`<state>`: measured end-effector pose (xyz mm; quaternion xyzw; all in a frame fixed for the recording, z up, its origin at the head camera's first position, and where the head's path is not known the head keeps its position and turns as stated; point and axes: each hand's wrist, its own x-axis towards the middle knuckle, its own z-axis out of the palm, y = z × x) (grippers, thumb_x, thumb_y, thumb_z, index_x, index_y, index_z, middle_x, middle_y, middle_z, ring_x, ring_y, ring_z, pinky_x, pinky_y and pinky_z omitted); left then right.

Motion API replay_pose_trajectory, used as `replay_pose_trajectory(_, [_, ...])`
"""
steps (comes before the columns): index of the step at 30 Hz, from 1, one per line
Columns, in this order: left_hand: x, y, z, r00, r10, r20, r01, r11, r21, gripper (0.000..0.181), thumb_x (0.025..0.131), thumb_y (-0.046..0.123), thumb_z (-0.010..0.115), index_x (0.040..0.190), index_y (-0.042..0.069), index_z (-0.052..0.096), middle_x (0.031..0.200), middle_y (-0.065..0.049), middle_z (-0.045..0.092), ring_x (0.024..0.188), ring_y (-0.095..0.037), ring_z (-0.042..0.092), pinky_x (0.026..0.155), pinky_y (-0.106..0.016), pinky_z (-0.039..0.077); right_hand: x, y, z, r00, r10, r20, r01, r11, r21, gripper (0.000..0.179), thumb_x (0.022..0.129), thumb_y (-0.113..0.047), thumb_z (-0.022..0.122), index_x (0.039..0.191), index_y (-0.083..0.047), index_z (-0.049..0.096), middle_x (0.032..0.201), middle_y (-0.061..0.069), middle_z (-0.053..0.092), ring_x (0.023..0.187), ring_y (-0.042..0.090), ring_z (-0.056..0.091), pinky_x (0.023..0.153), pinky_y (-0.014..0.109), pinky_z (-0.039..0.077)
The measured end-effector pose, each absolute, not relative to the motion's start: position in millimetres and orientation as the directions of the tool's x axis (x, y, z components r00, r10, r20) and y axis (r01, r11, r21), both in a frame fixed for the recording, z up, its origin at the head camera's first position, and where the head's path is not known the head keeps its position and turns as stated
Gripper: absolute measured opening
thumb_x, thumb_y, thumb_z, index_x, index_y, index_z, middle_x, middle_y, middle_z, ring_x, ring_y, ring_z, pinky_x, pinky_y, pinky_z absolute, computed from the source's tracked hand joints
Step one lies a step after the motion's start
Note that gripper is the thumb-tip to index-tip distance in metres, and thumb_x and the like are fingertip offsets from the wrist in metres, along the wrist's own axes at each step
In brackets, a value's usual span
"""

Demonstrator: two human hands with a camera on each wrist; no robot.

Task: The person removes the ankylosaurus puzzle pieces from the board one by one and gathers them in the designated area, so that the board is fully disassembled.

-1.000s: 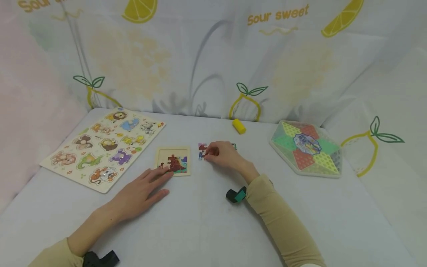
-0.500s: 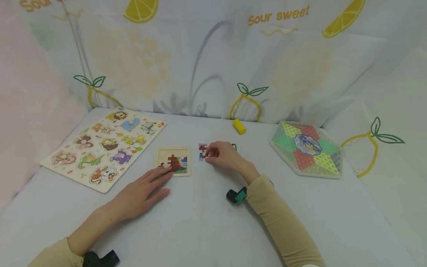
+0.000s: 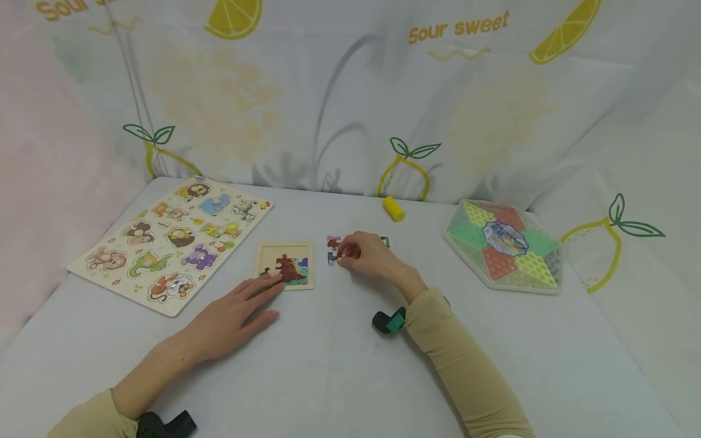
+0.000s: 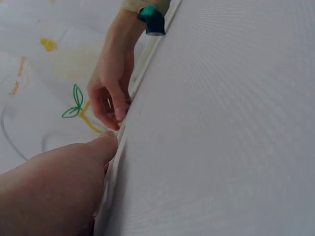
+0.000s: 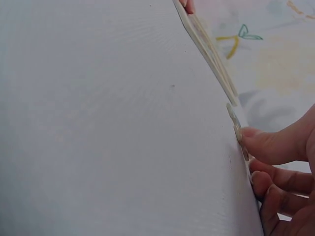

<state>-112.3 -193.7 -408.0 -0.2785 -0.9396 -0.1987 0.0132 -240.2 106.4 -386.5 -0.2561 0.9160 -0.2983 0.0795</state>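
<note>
My left hand lies with extended fingers over the lower left of a small wooden puzzle tray. Inside the tray, joined jigsaw pieces show a brown dinosaur, partly covered by the fingertips. To the tray's right, my right hand pinches a jigsaw piece low at the tabletop, with thumb and index finger close together. Another loose piece lies beside the fingertips, and one more peeks out behind the knuckles. In the right wrist view, the thumb meets a thin piece's edge.
A large animal peg puzzle board lies at the left. Toward the back stands a yellow cylinder. On the right is a hexagonal game board with coloured triangles. A lemon-print cloth hangs behind the table.
Both hands keep their places, the left on the tray and the right at the loose pieces. Only a slight shift of the head view shows.
</note>
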Motion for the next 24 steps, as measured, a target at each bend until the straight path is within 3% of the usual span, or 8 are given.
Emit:
replay_pose_trajectory(7, [-112,-193,-407,-0.848,0.515,0.126,0.521,0.766,0.375,0.055,0.104,0.043,0.051,0.153,0.018,0.044,0.161,0.000,0.034,0.148,-0.029,0.032,0.108,-0.052,0.043,-242,107,-385,-0.865,-0.502,-0.015,-0.397,0.701,-0.592,0.018,0.094,-0.019,0.070,0.110,-0.012,0.069,0.095,0.004,0.062,0.087,0.019,0.054,0.077,0.026,0.048])
replay_pose_trajectory(13, [-112,-193,-406,-0.850,0.514,0.117,0.517,0.769,0.374,0.055,0.104,0.042,0.051,0.152,0.017,0.045,0.161,-0.001,0.034,0.147,-0.032,0.033,0.110,-0.054,0.042,-240,98,-378,-0.867,-0.497,0.041,-0.424,0.690,-0.587,0.021,0.095,-0.019,0.069,0.114,-0.010,0.069,0.103,0.006,0.061,0.086,0.019,0.054,0.075,0.025,0.047])
replay_pose_trajectory(20, [-113,-191,-403,-0.856,0.506,0.108,0.506,0.776,0.376,0.054,0.104,0.044,0.050,0.151,0.019,0.046,0.159,0.000,0.037,0.146,-0.029,0.036,0.106,-0.053,0.045,-233,46,-370,-0.794,-0.604,0.064,-0.514,0.612,-0.602,0.026,0.096,-0.011,0.068,0.120,-0.005,0.068,0.106,0.008,0.064,0.089,0.019,0.059,0.076,0.022,0.048])
replay_pose_trajectory(24, [-112,-190,-402,-0.858,0.506,0.093,0.499,0.773,0.391,0.053,0.105,0.044,0.048,0.152,0.019,0.045,0.160,0.000,0.035,0.146,-0.032,0.035,0.107,-0.055,0.044,-233,21,-374,-0.757,-0.653,0.009,-0.532,0.608,-0.590,0.030,0.097,-0.011,0.066,0.126,-0.004,0.066,0.110,0.009,0.064,0.094,0.018,0.061,0.079,0.021,0.050])
